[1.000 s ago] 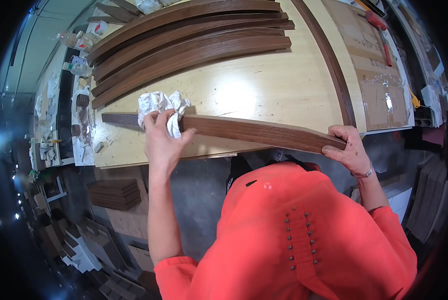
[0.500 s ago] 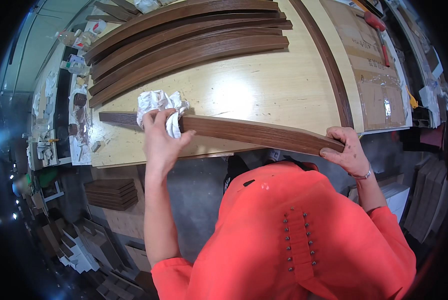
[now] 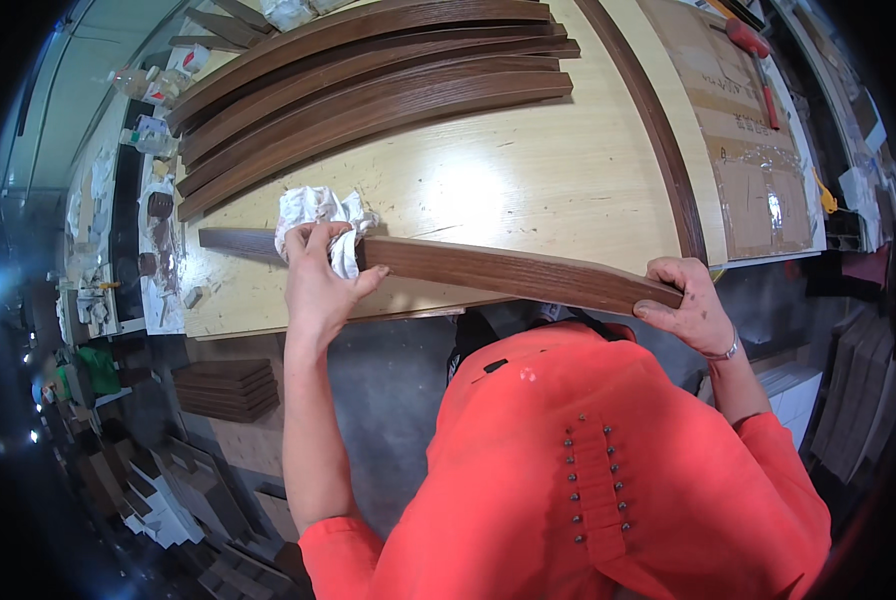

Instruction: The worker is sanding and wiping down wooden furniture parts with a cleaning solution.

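Note:
A dark brown wooden strip [image 3: 508, 272] lies slantwise along the near edge of the table. Over its left part, a crumpled white cloth [image 3: 313, 205] is pressed against the wood by my left hand [image 3: 320, 277], whose fingers are closed on it. The thumb rests near the strip's front side. At the strip's right end, my right hand [image 3: 692, 305] grips the wood, thumb in front and fingers behind. Part of the strip is hidden beneath the cloth and left hand.
Several similar brown strips [image 3: 388, 120] lie side by side at the back left of the pale table [image 3: 468, 205]. Another strip [image 3: 653, 125] runs front to back on the right, beside flattened cardboard [image 3: 753, 150] with a red-handled tool [image 3: 748, 38]. Plastic bottles [image 3: 153, 85] stand at left.
Both hands keep their holds on the cloth and strip. Only a very slight shift of the hands and view shows.

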Demonstrator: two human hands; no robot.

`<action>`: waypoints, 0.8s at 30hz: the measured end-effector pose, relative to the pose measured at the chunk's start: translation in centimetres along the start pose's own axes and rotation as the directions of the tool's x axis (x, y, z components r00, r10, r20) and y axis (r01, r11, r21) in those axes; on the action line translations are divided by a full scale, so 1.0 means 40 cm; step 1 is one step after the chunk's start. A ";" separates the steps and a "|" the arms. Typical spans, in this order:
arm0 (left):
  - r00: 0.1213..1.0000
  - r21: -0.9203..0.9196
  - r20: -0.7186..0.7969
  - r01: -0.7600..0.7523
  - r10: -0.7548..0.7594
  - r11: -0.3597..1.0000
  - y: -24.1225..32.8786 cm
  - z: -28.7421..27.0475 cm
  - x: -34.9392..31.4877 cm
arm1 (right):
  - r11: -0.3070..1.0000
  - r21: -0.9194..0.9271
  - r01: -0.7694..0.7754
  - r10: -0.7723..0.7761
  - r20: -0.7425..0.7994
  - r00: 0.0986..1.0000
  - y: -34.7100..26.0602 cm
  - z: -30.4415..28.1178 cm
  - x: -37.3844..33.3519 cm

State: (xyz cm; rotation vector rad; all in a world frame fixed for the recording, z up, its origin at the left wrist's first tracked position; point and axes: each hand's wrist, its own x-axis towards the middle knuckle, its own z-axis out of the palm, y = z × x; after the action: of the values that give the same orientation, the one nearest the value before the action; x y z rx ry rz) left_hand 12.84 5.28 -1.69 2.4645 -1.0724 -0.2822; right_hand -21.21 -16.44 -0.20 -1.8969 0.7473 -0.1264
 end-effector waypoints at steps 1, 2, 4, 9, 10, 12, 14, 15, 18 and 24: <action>1.000 -0.075 0.011 0.002 -0.001 0.997 -0.017 -0.002 0.006 | 1.000 0.002 -0.001 0.001 0.000 1.000 0.001 0.000 -0.001; 1.000 -0.149 0.022 0.004 -0.001 0.989 -0.035 -0.003 0.014 | 1.000 0.019 -0.008 0.008 0.014 1.000 0.002 0.000 -0.002; 0.997 -0.211 0.074 0.046 -0.031 0.976 -0.083 -0.007 0.041 | 0.999 0.036 -0.013 0.012 0.029 0.999 0.008 0.000 -0.003; 0.983 -0.381 0.108 0.178 -0.147 0.907 -0.140 0.002 0.047 | 0.996 0.069 -0.050 0.049 0.013 0.999 0.027 0.009 -0.003; 0.983 -0.381 0.114 0.177 -0.144 0.907 -0.137 0.006 0.045 | 0.996 0.070 -0.055 0.054 0.010 0.998 0.028 0.007 -0.003; 0.958 0.128 -0.034 -0.279 0.285 0.952 -0.132 0.011 0.039 | 0.996 0.065 -0.062 0.059 0.042 0.997 0.027 0.001 0.000; 0.997 -0.077 0.046 -0.066 0.069 0.995 -0.131 0.003 0.051 | 0.996 0.063 -0.068 0.065 0.044 0.997 0.028 0.001 -0.001; 0.978 -0.257 0.167 0.164 -0.123 0.952 -0.123 -0.004 0.060 | 0.995 0.062 -0.075 0.073 0.039 0.997 0.028 0.000 0.000; 0.991 -0.117 0.111 0.086 -0.073 0.989 -0.068 -0.017 0.046 | 0.991 0.098 -0.086 0.082 0.047 0.996 0.026 0.000 0.003; 0.976 -0.256 0.174 0.172 -0.130 0.951 -0.044 -0.007 0.040 | 0.991 0.093 -0.093 0.090 0.031 0.995 0.031 0.003 0.006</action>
State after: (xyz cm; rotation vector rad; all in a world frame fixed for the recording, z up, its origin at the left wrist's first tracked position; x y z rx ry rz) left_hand 15.16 5.25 -2.27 2.3086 -0.8404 -0.6351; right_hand -21.52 -16.82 -1.39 -1.7686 0.7954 -0.0769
